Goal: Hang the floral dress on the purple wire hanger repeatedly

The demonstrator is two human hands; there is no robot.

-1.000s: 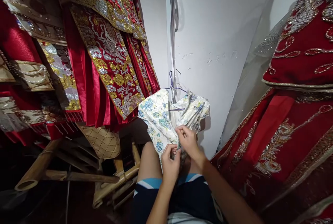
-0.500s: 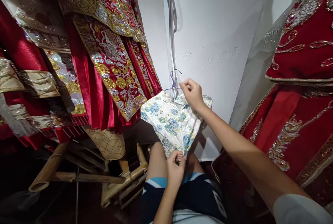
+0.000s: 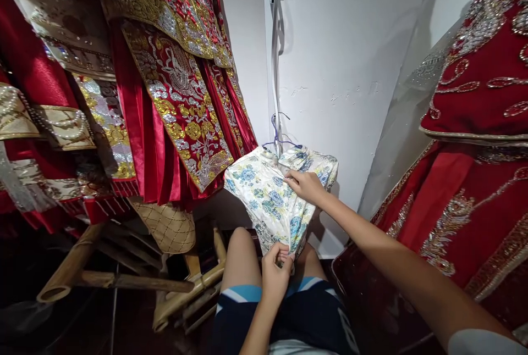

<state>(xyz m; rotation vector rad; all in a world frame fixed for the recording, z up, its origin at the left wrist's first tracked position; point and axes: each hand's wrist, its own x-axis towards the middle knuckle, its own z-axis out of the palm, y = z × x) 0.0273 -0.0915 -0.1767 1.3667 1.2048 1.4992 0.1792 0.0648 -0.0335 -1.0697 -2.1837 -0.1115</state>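
A white shirt with blue and yellow flowers (image 3: pixel 264 195) hangs in front of my knees on a thin purple wire hanger (image 3: pixel 277 138). Low down, my left hand (image 3: pixel 276 271) is closed on the gathered bottom of the shirt front. My right hand (image 3: pixel 306 186) lies against the upper front, just below the collar, its thumb and fingers pinched together at the front edge of the cloth. The hanger's hook reaches up to a white strip (image 3: pixel 273 64) along the wall. How the hook is held there is unclear.
Red costumes with gold and silver embroidery (image 3: pixel 181 80) hang at left. A beaded red dress (image 3: pixel 474 96) hangs at right. Bamboo furniture (image 3: pixel 136 281) stands low at left, by my legs. A white wall (image 3: pixel 338 42) rises behind the shirt.
My right hand has come down from the hanger beside the collar to the upper shirt front. My left hand keeps hold of the bottom, slightly lower in view.
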